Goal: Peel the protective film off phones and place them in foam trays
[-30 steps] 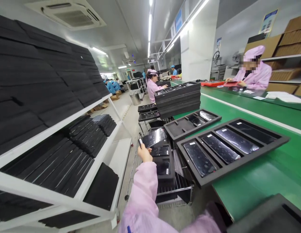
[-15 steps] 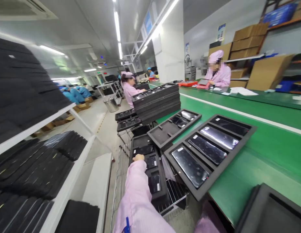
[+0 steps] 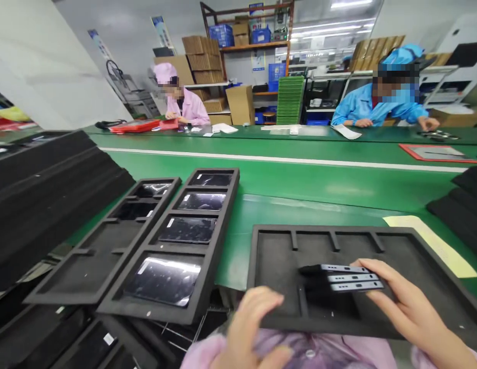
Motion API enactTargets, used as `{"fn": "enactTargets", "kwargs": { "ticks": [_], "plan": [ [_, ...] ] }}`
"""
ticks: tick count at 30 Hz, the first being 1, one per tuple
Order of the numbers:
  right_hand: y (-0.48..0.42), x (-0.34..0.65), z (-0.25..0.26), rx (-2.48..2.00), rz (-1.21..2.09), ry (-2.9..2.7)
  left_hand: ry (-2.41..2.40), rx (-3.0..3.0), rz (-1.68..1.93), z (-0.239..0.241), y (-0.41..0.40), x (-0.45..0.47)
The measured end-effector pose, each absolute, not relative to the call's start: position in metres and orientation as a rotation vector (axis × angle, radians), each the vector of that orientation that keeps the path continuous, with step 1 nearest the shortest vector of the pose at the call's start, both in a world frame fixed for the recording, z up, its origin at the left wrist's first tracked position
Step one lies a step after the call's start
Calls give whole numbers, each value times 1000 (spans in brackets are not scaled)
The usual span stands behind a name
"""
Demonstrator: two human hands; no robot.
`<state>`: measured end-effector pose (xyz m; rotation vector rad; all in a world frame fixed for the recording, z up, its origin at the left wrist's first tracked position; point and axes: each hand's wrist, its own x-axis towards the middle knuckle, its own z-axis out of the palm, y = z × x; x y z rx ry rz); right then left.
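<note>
My right hand (image 3: 411, 307) grips a small stack of three smartphones (image 3: 351, 278) at one end, their port edges turned towards me. The phones are above a black foam tray (image 3: 399, 234) with shallow dividers, directly in front of me. My left hand (image 3: 248, 323) is at the tray's near left corner, fingers apart and holding nothing. It is slightly blurred. To its left, a second foam tray (image 3: 219, 256) carries several phones with glossy screens and small white labels, one in each compartment.
Farther left, another foam tray (image 3: 102, 236) is partly filled, beside a tall stack of black trays (image 3: 49, 200). A yellow paper (image 3: 434, 243) lies at right. Across the green bench (image 3: 284, 169) sit a co-worker in pink (image 3: 194, 107) and one in blue (image 3: 349, 105).
My view has swung right, from the rack at the left to the bench. My left arm has drawn back from the lower tray. My right hand with three phones has come into view.
</note>
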<state>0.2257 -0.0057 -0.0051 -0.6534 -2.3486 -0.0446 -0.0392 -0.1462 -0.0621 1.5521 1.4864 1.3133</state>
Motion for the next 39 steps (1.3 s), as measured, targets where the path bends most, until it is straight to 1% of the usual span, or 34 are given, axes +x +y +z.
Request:
{"fn": "enactTargets", "kwargs": {
  "ticks": [1, 3, 7, 10, 14, 17, 19, 22, 24, 26, 28, 30, 33, 39],
  "plan": [
    [-6, 226, -7, -653, -39, -2345, 1488, 1597, 1168, -65, -129, -18],
    [-6, 229, -13, -635, 4, -2342, 1407, 1755, 1004, -67, -94, 14],
    [-8, 248, -19, -647, 210, -2257, 1338, 1907, 891, -56, -45, 35],
    [-7, 267, -16, -627, 514, -2209, 1203, 2242, 739, -30, -30, 31],
    [7, 275, -15, -717, 972, -2040, 1001, 2944, 327, 4, -7, 33],
    [31, 257, -25, -998, 1294, -1853, 843, 3153, 85, 4, 13, 40],
    [49, 238, -35, -1127, 1424, -1769, 768, 3160, 10, -6, 20, 43],
    [72, 210, -51, -1131, 1516, -1717, 803, 3093, 135, -28, 18, 41],
    [82, 197, -60, -1112, 1588, -1695, 972, 2906, 406, -44, 14, 36],
    [85, 190, -66, -1089, 1656, -1678, 1190, 2434, 763, -60, 13, 30],
    [85, 187, -68, -1066, 1705, -1661, 1286, 1901, 986, -76, 17, 27],
    [84, 186, -69, -1038, 1740, -1647, 1267, 1598, 1040, -86, 23, 25],
    [83, 188, -67, -994, 1784, -1634, 1214, 1464, 1049, -91, 30, 24],
    [85, 189, -66, -907, 1860, -1622, 1127, 1260, 1094, -77, 33, 21]
  ]
}}
